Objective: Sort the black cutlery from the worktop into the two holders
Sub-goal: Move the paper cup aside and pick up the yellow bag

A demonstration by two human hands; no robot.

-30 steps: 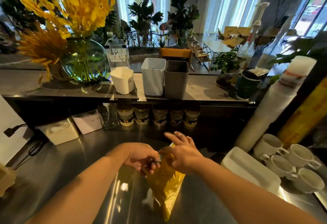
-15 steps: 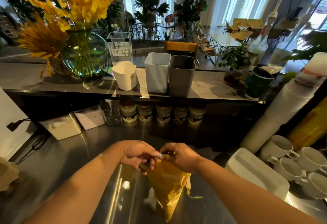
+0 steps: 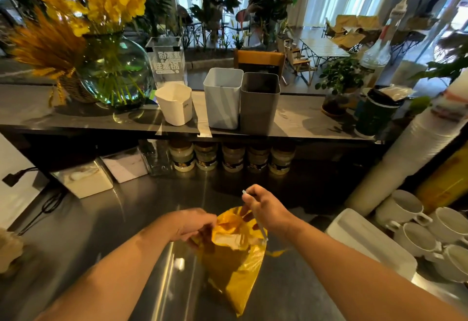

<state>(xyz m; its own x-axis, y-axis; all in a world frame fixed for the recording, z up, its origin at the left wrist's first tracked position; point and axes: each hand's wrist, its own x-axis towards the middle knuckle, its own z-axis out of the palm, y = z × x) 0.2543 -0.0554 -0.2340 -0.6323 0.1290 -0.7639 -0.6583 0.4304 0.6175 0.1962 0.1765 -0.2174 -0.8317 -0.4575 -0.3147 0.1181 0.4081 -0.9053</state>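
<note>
sorting not yet begun: my left hand (image 3: 188, 224) grips the mouth of the yellow bag (image 3: 233, 260) on the bench (image 3: 101, 232), my right hand (image 3: 266, 209) pinches a thin wrapped piece above it, both holders (image 3: 241, 97) look empty, and no black cutlery is visible.

Backlit windows, dim glare-streaked worktop (image 3: 126, 219)

Worktop (image 3: 126, 219) — polished metal, reflective. Bag (image 3: 235, 270) — thin glossy yellow plastic, crinkled. Two holders (image 3: 222, 97) look like matt plastic.
</note>
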